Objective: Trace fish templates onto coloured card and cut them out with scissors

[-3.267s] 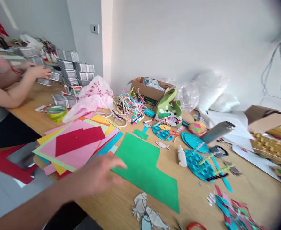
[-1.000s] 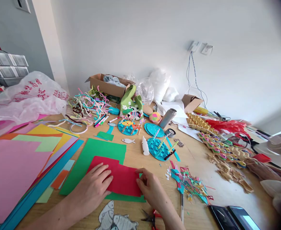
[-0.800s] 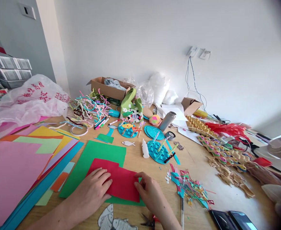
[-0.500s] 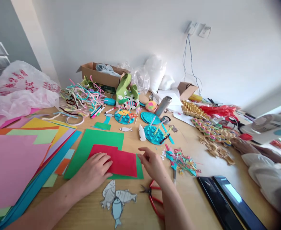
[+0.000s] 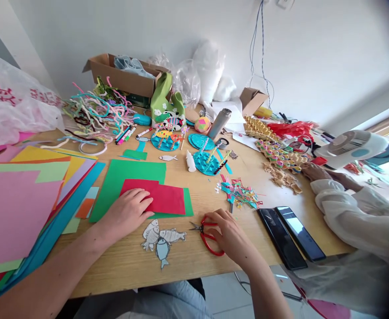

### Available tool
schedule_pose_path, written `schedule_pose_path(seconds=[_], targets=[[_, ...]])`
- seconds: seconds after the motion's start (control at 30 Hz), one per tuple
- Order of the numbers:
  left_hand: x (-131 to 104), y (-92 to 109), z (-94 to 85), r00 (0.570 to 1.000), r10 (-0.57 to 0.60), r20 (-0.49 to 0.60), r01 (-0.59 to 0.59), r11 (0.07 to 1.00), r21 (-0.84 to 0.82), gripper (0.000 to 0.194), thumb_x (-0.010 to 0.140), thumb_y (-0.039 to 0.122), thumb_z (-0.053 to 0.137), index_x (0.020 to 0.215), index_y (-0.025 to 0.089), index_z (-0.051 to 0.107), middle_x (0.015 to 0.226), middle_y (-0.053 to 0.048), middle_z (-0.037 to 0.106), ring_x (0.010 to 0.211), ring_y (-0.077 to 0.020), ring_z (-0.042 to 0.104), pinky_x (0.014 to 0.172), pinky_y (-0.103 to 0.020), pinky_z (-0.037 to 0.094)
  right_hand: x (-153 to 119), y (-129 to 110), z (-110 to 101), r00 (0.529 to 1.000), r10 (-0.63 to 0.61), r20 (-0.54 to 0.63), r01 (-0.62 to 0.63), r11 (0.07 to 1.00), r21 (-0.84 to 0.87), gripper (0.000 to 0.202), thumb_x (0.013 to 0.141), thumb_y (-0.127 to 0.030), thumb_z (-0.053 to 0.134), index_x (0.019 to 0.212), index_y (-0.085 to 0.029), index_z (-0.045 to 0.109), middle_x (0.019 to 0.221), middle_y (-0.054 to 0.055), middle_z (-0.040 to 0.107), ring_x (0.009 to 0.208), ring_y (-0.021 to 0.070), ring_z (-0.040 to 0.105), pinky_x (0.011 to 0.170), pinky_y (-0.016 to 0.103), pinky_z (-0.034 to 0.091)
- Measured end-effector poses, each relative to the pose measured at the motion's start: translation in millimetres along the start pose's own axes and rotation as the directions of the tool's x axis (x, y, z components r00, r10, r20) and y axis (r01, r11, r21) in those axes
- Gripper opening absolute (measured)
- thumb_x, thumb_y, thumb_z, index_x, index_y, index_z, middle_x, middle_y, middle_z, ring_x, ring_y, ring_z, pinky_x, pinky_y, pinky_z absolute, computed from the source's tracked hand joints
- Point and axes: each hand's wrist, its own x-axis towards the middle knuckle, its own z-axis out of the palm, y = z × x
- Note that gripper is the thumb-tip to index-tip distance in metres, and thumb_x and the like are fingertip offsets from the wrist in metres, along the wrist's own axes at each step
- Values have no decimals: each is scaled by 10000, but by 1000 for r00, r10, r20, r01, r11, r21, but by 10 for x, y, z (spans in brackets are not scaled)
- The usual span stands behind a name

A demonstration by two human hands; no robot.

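My left hand [image 5: 128,210] lies flat, fingers stretched out, on the left part of a red sheet of paper [image 5: 168,199]. Beneath that sheet is a larger green sheet [image 5: 129,170]. My right hand [image 5: 229,235] has its fingers curled over the red handles of a pair of scissors [image 5: 208,247], which rest on the table with blades pointing left and slightly parted. Between my hands, close to the front edge, lie several cut-out paper fish [image 5: 163,250], grey-white and pale blue.
Stacked coloured paper [image 5: 18,199] covers the left side. Paper scraps [image 5: 240,192] and two phones [image 5: 282,239] lie to the right. Behind are blue craft discs [image 5: 206,163], a steel flask [image 5: 220,123] and pipe cleaners [image 5: 98,108]. Another person's sleeve [image 5: 340,208] reaches in from the right.
My right hand has moved from the red sheet's right edge down to the scissors and closed over their handles. My left hand stays on the red sheet. The view has tilted down.
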Motion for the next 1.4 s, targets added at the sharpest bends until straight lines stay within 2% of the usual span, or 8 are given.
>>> schedule_pose_path(seconds=[0.17,0.27,0.4,0.5,0.63,0.83,1.07,1.4], targets=[[-12,-13,23,1000,-6,-8,6,1000,-3,287,865,309,621,1107,171,690,1156,-107,678,1106,-274,593,948,-440,507,19,-123,64,991,-9,-136,-10,990,-137,227,837,-44,530,964,-166,672,907,106,611,910,278,549,810,418,467],[-9,-4,10,1000,-11,-12,11,1000,-7,275,866,304,619,1100,178,692,1149,-101,680,1103,-269,594,950,-436,507,-20,-444,155,982,-153,-112,155,988,10,172,891,-159,580,1047,-185,648,962,92,604,933,255,538,840,403,465],[-3,14,-9,999,-28,-20,27,999,-40,271,857,282,631,1094,165,690,1126,-101,682,1091,-263,595,943,-428,510,-117,-829,346,960,-277,-48,281,947,157,350,843,-340,691,1158,-217,600,1096,89,567,1023,262,498,875,399,465],[-6,15,-5,999,-29,-44,26,998,-62,243,873,275,605,1077,178,694,1119,-97,680,1079,-255,597,928,-424,517,-122,-945,447,958,-283,-36,286,946,150,399,814,-382,717,1160,-224,595,1092,80,562,1019,266,487,887,414,459],[-7,8,-3,999,-22,-45,19,999,-50,234,866,274,615,1071,189,690,1106,-85,678,1066,-241,599,922,-400,516,-14,-1010,501,962,-262,-72,269,956,114,297,863,-355,664,1118,-216,599,1059,78,565,999,256,488,879,410,454],[1,25,-32,999,-25,-22,25,1000,-18,220,851,263,638,1053,190,687,1104,-81,674,1064,-239,599,915,-387,515,151,-1257,644,984,-137,-115,132,990,-49,474,752,-580,699,970,-170,607,968,108,566,924,304,502,802,470,454],[13,45,-68,999,-45,16,45,998,-49,219,830,235,664,1038,170,682,1107,-90,669,1075,-244,590,928,-387,500,147,-1365,762,986,-122,-118,126,992,31,150,833,-192,608,979,-201,573,976,80,559,911,273,494,789,426,443],[0,29,-47,998,-54,34,55,998,-44,225,837,245,659,1050,177,678,1147,-90,662,1094,-244,583,938,-388,493,209,-1374,788,982,-81,-173,67,994,-81,252,788,-152,641,1025,-187,565,1023,113,588,942,309,515,780,461,430]])
